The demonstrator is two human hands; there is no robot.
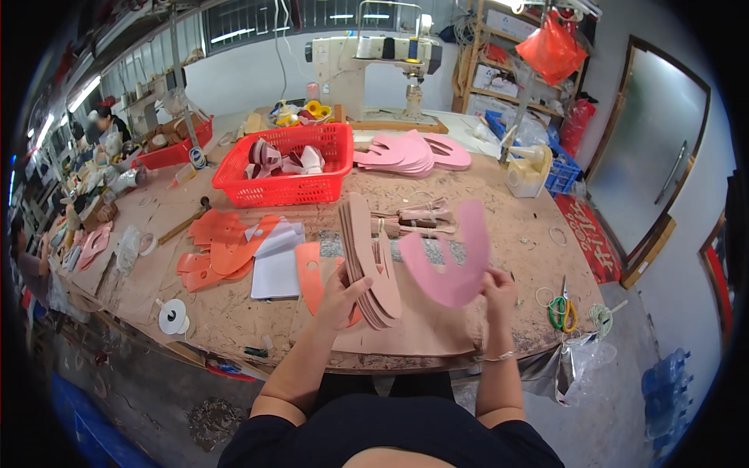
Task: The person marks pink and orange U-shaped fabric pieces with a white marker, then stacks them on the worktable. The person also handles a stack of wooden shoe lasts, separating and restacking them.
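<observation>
My left hand (340, 299) is closed round a thick stack of shoe upper pieces (362, 253), pale pinkish-brown and curved, held upright above the bench. Opposite it, my right hand (500, 296) pinches the lower right edge of a single pink shoe upper piece (473, 261), U-shaped with notches along its inner edge. A gap separates that piece from the stack. Behind the two hands lie bundles of narrow tan strips (425, 216). Left of the stack, orange cut pieces (243, 248) lie beside and partly over a white notepad (275, 274).
A red plastic basket (282, 192) holds folded parts; more pink pieces (402, 153) are piled beside it. A sewing machine (343, 70) stands at the back. Scissors (563, 313) lie at the right edge, a white spool (173, 318) and hammer (183, 224) at left.
</observation>
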